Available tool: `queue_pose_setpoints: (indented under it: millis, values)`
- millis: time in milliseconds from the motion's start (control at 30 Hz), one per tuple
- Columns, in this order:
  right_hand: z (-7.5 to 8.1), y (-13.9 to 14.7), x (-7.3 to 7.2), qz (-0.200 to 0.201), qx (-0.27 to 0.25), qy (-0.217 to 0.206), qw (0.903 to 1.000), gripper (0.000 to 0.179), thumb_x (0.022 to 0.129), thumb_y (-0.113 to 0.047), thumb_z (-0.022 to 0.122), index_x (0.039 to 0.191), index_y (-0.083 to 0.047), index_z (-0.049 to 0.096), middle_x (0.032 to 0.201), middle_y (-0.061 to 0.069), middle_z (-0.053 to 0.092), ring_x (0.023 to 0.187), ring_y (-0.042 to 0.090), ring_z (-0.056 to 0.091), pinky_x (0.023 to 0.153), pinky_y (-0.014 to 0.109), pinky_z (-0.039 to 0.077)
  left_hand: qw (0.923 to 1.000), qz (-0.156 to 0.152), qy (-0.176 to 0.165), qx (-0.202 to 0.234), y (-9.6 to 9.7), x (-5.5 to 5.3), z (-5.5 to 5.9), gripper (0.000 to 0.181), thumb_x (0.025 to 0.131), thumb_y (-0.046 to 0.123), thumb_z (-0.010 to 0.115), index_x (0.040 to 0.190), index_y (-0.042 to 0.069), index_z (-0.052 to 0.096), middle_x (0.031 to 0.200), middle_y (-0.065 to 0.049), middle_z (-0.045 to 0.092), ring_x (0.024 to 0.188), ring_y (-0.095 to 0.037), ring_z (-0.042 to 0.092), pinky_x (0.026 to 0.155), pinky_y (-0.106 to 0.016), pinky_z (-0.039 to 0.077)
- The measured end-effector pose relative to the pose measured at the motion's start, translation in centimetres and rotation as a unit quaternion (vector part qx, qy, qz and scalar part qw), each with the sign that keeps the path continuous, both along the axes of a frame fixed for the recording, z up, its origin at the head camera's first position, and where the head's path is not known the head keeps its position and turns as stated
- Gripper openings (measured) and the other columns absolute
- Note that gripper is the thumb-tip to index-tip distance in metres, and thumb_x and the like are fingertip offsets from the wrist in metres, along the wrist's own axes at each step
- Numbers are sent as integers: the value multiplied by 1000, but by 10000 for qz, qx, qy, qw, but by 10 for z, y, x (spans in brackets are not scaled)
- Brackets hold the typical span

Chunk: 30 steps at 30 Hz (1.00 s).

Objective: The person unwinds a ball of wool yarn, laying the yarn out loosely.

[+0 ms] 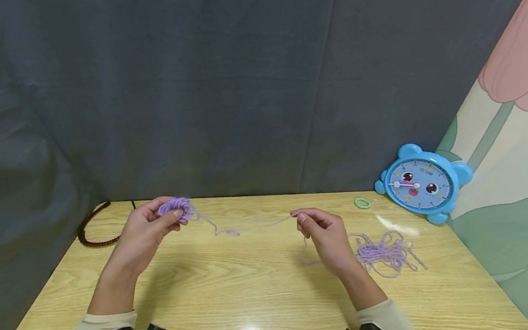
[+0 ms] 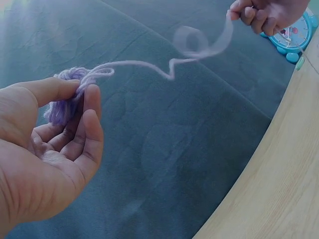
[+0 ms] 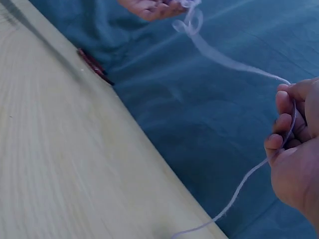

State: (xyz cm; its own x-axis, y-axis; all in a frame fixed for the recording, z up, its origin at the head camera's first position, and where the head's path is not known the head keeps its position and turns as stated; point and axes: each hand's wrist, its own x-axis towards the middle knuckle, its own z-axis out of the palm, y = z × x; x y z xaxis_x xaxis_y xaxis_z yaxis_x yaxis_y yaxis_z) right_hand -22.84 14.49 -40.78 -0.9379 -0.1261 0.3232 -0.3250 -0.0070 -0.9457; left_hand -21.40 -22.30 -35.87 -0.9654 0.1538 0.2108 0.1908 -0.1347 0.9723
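My left hand [image 1: 144, 230] pinches a small bundle of purple yarn [image 1: 177, 209] between thumb and fingers, above the left half of the table. From that bundle a loose strand [image 2: 134, 63] runs across to my right hand [image 1: 324, 233], kinked and partly blurred along the way. Thumb and forefinger of the right hand pinch the strand in the head view. In the right wrist view the yarn [image 3: 239, 186] passes through the curled fingers and trails down to the table. A loose, tangled heap of purple yarn [image 1: 387, 253] lies just right of the right hand.
On the wooden table [image 1: 237, 288], a green ring [image 1: 362, 203] lies at the back right, beside a blue bear-shaped clock [image 1: 418, 184]. A dark brown braided cord [image 1: 96, 243] curves at the back left. A dark grey curtain [image 1: 220, 95] hangs behind the table.
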Motion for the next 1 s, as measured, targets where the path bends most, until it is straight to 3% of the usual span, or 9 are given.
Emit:
queue_pose_setpoints:
  millis: [200, 500, 633, 1000]
  values:
    - [6, 14, -3, -363, -439, -117, 9983, 21, 104, -13, 62, 109, 5, 71, 78, -4, 61, 72, 8, 52, 68, 22, 47, 10000, -26, 84, 38, -1, 1, 0, 12, 101, 4, 63, 110, 10, 70, 98, 5, 73, 85, -8, 67, 76, -21, 57]
    - [15, 35, -7, -477, -1357, -80, 9896, 17, 104, -8, 61, 98, -7, 76, 76, -3, 65, 72, 9, 53, 67, 21, 46, 9999, -58, 142, 1, -3, 1, 0, 10, 102, 7, 63, 111, 10, 68, 100, 6, 71, 86, -6, 66, 76, -19, 56]
    - [20, 44, -7, -563, -1615, 108, 9852, 16, 103, -6, 61, 98, -2, 76, 75, -2, 66, 71, 9, 52, 66, 21, 45, 9999, -23, 129, 26, -4, 2, 0, 9, 102, 7, 63, 110, 10, 68, 100, 5, 70, 86, -6, 66, 77, -19, 56]
    - [22, 77, -6, -780, -1776, 135, 9809, 18, 103, -5, 60, 96, -4, 77, 76, -1, 67, 70, 9, 56, 64, 20, 47, 9998, 29, 185, 98, -7, 0, -3, 11, 103, 5, 62, 108, 11, 68, 100, 5, 69, 87, -6, 66, 77, -19, 56]
